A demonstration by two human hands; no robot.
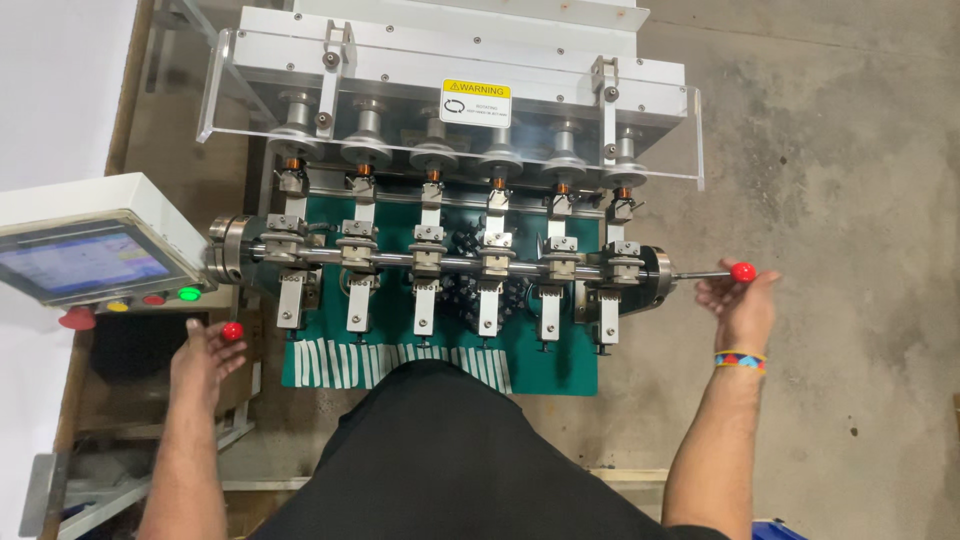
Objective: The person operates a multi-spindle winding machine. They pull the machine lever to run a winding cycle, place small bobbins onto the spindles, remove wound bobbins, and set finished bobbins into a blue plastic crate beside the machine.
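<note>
A metal winding machine (450, 265) with several stations along a horizontal shaft stands in front of me, over a green base. My left hand (205, 360) is at the machine's left end, fingertips on a small red ball knob (232, 330). My right hand (738, 305) is at the right end, fingers spread by a second red ball knob (743, 271) on a thin rod that sticks out from the shaft. Several small copper coils (433, 175) sit on spindles in a row under a clear plastic guard (460, 110).
A control box with a touch screen (80, 262) and red, yellow and green buttons (150, 298) stands at the left. Concrete floor (850, 200) lies to the right. A wooden frame edge (620, 478) runs below the machine. My dark apron covers the lower middle.
</note>
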